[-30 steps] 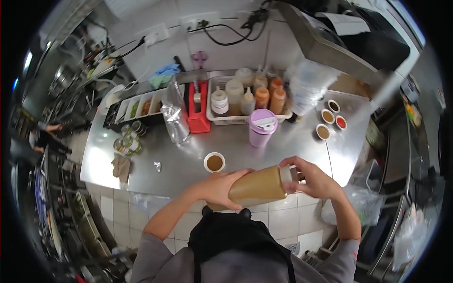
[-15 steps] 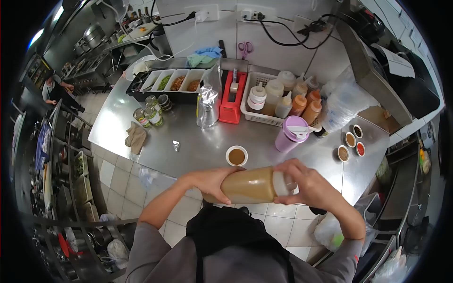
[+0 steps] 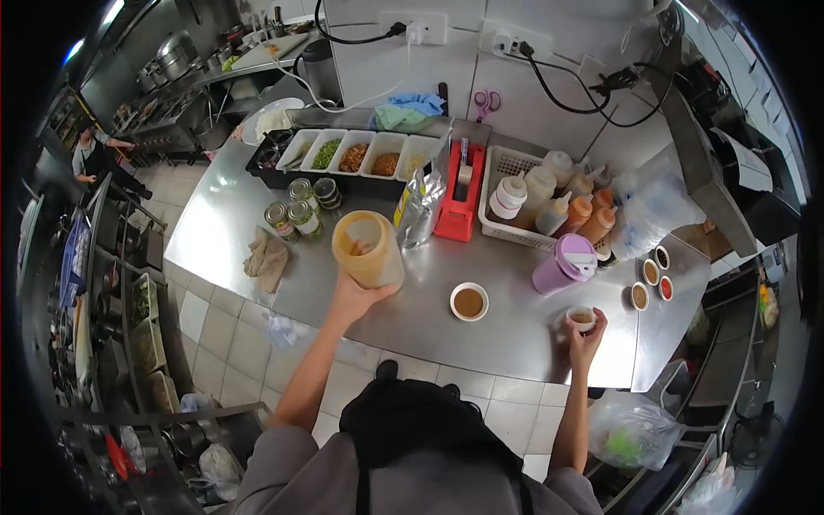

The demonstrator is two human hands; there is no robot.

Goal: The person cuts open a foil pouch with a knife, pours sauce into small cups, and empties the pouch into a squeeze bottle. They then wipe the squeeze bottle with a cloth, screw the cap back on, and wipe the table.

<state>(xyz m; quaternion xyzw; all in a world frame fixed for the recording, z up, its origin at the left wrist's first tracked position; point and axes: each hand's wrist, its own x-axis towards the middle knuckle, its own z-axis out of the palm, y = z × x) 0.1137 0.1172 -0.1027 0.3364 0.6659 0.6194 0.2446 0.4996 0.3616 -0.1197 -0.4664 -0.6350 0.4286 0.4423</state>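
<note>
Bottle (image 3: pixel 374 257) has swung to centre-left since the earlier frame, open mouth facing up; left hand (image 3: pixel 360 298) grips its translucent plastic body, most fingers hidden behind. Right hand (image 3: pixel 585 338), right of centre, pinches small white round cap-like piece (image 3: pixel 581 318), inside hard to read. Round white sauce cup (image 3: pixel 469 302) mid-frame on glossy steel table (image 3: pixel 524 339)

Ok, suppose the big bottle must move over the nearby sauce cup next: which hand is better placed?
Probably the left hand: it grips the bottle near the sauce cup, while the right hand is farther from the bottle and holds a small white item, perhaps its lid.
</note>
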